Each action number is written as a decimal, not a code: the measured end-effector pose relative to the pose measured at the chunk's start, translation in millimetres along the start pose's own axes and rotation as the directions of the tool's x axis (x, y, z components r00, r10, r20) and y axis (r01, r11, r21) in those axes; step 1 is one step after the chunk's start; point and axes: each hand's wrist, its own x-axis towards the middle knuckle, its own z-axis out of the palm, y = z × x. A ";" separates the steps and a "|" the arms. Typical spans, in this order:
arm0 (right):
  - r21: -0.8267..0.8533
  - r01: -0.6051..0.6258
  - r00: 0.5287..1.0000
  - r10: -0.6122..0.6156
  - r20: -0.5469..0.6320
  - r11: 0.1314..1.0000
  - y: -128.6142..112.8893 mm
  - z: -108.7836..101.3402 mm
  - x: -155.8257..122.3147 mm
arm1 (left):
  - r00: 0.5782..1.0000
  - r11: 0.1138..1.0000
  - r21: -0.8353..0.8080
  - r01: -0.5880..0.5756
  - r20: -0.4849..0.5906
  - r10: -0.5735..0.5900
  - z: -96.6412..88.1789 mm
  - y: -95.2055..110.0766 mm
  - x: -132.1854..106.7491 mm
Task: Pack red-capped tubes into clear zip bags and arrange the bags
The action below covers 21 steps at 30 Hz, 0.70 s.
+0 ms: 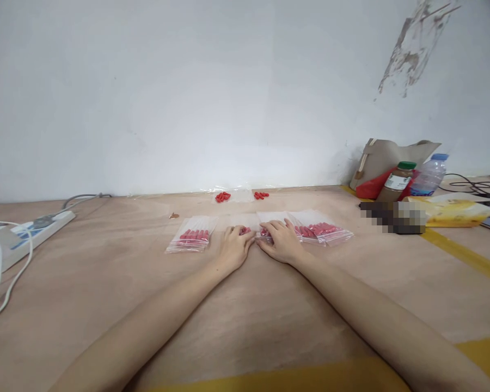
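Observation:
My left hand (236, 246) is curled over a clear zip bag with red pieces (245, 231) showing past its fingers; most of that bag is hidden. Close beside it, my right hand (283, 242) lies with fingers spread on another bag of red pieces (264, 232). The two thumbs nearly meet. Left of my hands lies a zip bag (196, 222) with a row of small red tube-like pieces (194, 236). To the right, overlapping zip bags (338, 235) hold more of these pieces.
Loose red pieces (222, 197) and a second small pile (261, 195) lie by the wall near clear plastic. A power strip (44, 231) with white cables is at left. At right are a bag (386, 158), a green-capped bottle (397, 182), a clear bottle (430, 174) and a yellow packet (449, 211).

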 end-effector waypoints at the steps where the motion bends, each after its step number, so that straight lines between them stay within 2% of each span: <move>1: 0.003 0.040 0.999 -0.040 -0.020 0.999 0.2 0.0 0.2 | 1.000 0.999 -0.023 -0.029 0.004 0.029 -1.6 -2.4 -4.2; 4: -0.022 0.160 0.985 -0.161 -0.059 0.987 -0.3 0.6 2.0 | 0.995 0.988 -0.120 -0.102 0.010 0.104 -10.0 -18.3 -14.8; 8: -0.091 0.211 0.973 -0.219 -0.078 0.973 -2.7 5.5 7.2 | 0.994 0.972 -0.207 -0.109 -0.005 0.111 -17.8 -40.1 -23.9; 14: -0.112 0.281 0.942 -0.296 -0.157 0.953 -4.6 12.3 11.3 | 0.977 0.972 -0.143 -0.184 -0.134 0.166 -14.6 -49.9 -25.6; 17: -0.062 0.299 0.927 -0.305 -0.217 0.952 -3.2 11.0 9.2 | 0.929 0.947 0.013 -0.322 -0.190 0.319 -14.1 -56.2 -27.3; 21: -0.060 0.357 0.892 -0.359 -0.276 0.932 0.7 5.1 6.1 | 0.816 0.832 0.259 -0.490 -0.198 0.543 -20.2 -64.6 -32.7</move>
